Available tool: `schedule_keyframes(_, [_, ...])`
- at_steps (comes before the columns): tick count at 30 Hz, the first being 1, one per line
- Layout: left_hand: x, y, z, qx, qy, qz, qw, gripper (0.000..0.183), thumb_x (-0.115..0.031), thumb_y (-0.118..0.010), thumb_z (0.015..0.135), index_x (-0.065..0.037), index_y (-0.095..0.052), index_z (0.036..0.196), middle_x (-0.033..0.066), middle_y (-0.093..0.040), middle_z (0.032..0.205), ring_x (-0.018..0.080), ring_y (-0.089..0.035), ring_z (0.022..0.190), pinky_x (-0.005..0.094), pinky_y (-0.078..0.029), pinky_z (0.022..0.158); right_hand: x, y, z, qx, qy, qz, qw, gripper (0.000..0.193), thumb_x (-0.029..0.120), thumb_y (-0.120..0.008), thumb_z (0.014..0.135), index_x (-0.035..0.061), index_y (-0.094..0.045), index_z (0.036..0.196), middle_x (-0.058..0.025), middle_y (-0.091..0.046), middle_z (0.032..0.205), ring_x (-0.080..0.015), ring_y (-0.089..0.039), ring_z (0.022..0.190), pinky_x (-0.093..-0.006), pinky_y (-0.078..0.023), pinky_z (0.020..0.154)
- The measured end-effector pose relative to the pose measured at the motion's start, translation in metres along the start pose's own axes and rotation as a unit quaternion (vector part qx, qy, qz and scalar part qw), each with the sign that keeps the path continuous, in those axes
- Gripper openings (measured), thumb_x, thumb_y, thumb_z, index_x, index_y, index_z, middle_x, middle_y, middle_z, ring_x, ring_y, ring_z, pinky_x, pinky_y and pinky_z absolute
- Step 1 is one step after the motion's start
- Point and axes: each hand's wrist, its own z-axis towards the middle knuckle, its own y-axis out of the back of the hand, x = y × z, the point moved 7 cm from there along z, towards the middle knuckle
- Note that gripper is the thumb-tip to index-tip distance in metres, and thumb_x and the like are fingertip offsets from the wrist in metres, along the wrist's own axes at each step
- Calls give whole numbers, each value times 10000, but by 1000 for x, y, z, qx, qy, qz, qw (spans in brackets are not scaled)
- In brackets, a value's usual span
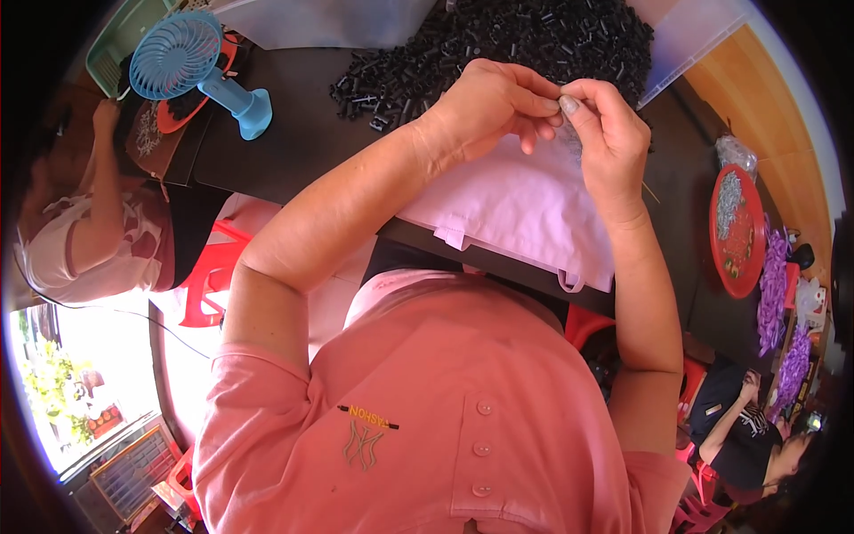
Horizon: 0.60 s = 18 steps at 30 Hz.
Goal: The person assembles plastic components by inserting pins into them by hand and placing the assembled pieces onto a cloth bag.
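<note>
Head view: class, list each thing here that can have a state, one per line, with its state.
Left hand: pinched; anything held too small to tell
Right hand: pinched, tips close to the left hand's
Pink cloth: spread out, slightly wrinkled
Black pieces: loose, heaped
Blue fan: standing on its base; running or not, cannot tell
Red tray on the right: partly filled with small silvery pieces

The left forearm (342, 205) is angled up and inward from a bent elbow; the right forearm (645, 289) is raised almost upright. The left hand (494, 105) and right hand (614, 133) are held close together, thumbs pressed toward forefingers, the tips meeting or nearly so; the other fingers (527, 141) are loosely curled.
</note>
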Motion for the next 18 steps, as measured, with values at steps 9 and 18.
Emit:
schedule_keyframes(9, [-15, 33, 8, -97, -49, 11, 994, 118, 7, -640, 851, 65, -653, 953, 131, -659, 827, 200, -632, 650, 292, -492, 535, 2, -3, 6, 11, 4, -121, 993, 227, -9, -688, 788, 66, -666, 1001, -61, -607, 813, -182, -639, 697, -285, -509, 621])
schedule_keyframes(18, [-26, 61, 13, -131, -80, -42, 987, 132, -13, -628, 870, 59, -654, 976, 123, -641, 836, 190, -614, 656, 288, -485, 558, -36, -43, 20, 192, 14, -323, 927, 195, 51, -555, 782, 122, -705, 882, -47, -627, 872, -263, -634, 869, -406, -497, 729])
